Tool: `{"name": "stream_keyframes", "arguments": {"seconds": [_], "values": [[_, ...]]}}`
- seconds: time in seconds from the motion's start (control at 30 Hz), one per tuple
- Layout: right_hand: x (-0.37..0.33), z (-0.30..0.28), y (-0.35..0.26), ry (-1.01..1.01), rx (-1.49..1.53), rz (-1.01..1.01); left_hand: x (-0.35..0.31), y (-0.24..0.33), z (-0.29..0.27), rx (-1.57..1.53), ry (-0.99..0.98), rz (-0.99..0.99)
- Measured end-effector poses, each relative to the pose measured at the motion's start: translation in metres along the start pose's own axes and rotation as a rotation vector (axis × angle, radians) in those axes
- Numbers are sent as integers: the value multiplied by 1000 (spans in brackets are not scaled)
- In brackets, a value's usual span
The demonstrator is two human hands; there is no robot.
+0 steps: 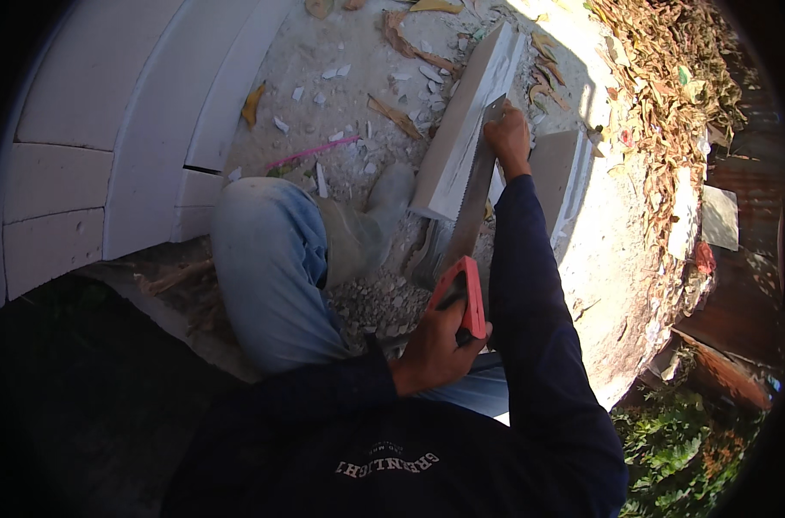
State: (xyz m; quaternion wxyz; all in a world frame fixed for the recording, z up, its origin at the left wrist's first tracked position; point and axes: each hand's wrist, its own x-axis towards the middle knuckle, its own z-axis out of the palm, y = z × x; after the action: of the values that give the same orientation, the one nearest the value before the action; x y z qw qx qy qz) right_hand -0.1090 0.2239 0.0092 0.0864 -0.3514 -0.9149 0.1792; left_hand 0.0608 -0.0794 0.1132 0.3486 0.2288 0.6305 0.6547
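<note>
My left hand (440, 350) is wrapped round the red handle of a handsaw (473, 200), close to my body. The saw's long toothed blade points away from me, slanting up to the right. Near the blade's far end, my right hand (507, 140) grips it with bent fingers. Under and left of the blade lies a long pale block (458, 138) with a grooved side, one end towards me. The teeth face the block; whether they touch it I cannot tell. My booted foot (384, 211) stands just left of the block.
A second pale grooved piece (551, 173) lies right of my right forearm. White chips, dry leaves and a pink strip (313, 152) litter the ground. Large pale panels (159, 112) stand at the left. A heap of dry leaves (668, 104) lies far right, beside rusty sheeting (750, 186).
</note>
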Motion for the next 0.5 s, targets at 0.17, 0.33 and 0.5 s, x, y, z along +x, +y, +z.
{"name": "stream_keyframes", "arguments": {"seconds": [0.17, 0.33, 0.5], "values": [[4, 10, 4, -33, -32, -19, 6, 5, -1, -60, -43, -90], [10, 12, 10, -62, 4, -35, 12, 17, -3, -64, -10, -82], [-9, 14, -9, -131, -74, 1, -6, 43, 1, -112, 44, -253]]}}
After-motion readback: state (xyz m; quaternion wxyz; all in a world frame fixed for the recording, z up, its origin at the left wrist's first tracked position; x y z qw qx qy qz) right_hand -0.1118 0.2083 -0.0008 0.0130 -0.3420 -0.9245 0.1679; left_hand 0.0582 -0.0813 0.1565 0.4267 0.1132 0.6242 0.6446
